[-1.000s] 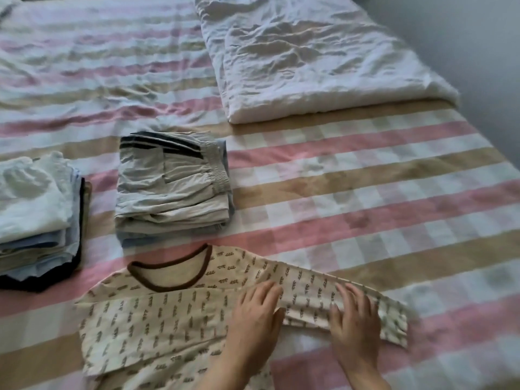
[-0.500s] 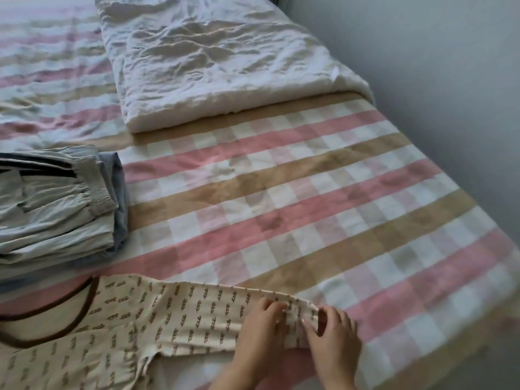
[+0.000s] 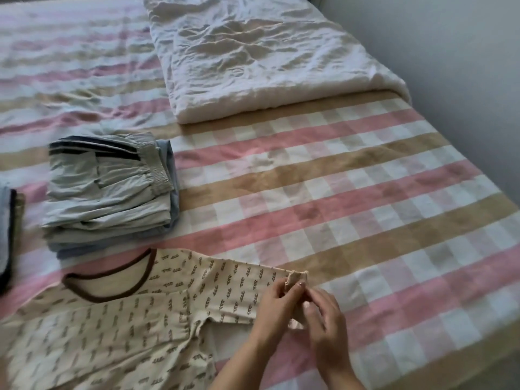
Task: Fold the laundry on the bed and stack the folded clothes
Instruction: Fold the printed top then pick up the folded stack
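Since a second before, the left hand (image 3: 277, 308) and right hand (image 3: 323, 319) had drawn together, both pinching the sleeve's crinkled cuff (image 3: 296, 276) upright. The soft cream shirt (image 3: 118, 327), printed and brown-collared, lay flat at seven o'clock on the checked bed (image 3: 337, 192).

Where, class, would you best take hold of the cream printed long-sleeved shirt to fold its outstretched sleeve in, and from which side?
Take the cuff of the cream, brown-collared printed shirt, coming from the near right. Its sleeve lies flat, stretched straight rightwards, so the cuff is its free end; left hand and right hand pinch it there.
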